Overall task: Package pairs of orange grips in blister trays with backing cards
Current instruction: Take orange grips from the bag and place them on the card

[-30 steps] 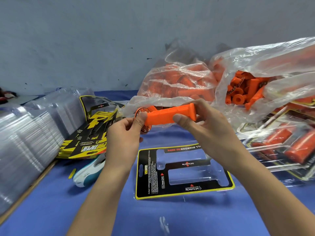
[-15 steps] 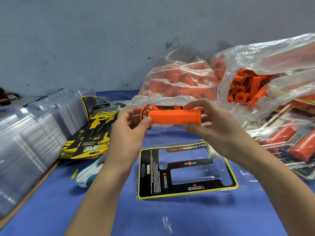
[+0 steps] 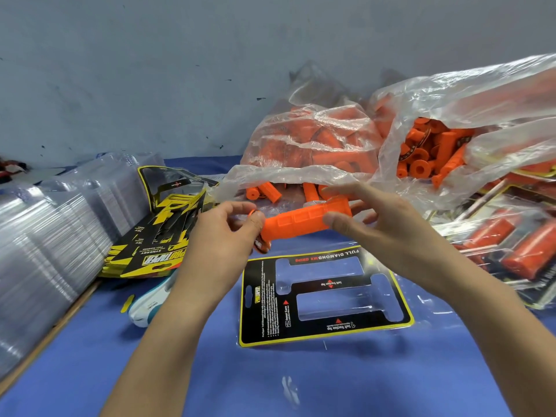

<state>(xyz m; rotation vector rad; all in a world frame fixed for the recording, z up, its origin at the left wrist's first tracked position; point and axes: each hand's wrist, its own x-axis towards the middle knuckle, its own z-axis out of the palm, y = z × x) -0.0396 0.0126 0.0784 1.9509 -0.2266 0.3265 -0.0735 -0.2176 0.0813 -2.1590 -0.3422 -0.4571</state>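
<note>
An orange grip (image 3: 301, 222) is held level above the blue table between both hands. My left hand (image 3: 216, 245) pinches its flanged left end with thumb and fingers. My right hand (image 3: 382, 227) holds the right end between thumb and fingers. Right below lies a black backing card (image 3: 325, 293) with yellow border, covered by a clear blister tray with two empty grip-shaped pockets. Behind the hands, two clear plastic bags (image 3: 313, 139) hold several loose orange grips (image 3: 436, 149).
Stacks of clear blister trays (image 3: 45, 242) fill the left side. A pile of yellow and black cards (image 3: 156, 236) lies beside them. Finished packs with orange grips (image 3: 511, 251) lie at the right. A white and blue object (image 3: 147, 305) sits under my left forearm.
The grip has been turned in my hands and lowered slightly toward the card. Its flanged end now tilts down at the left. The view has shifted a little.
</note>
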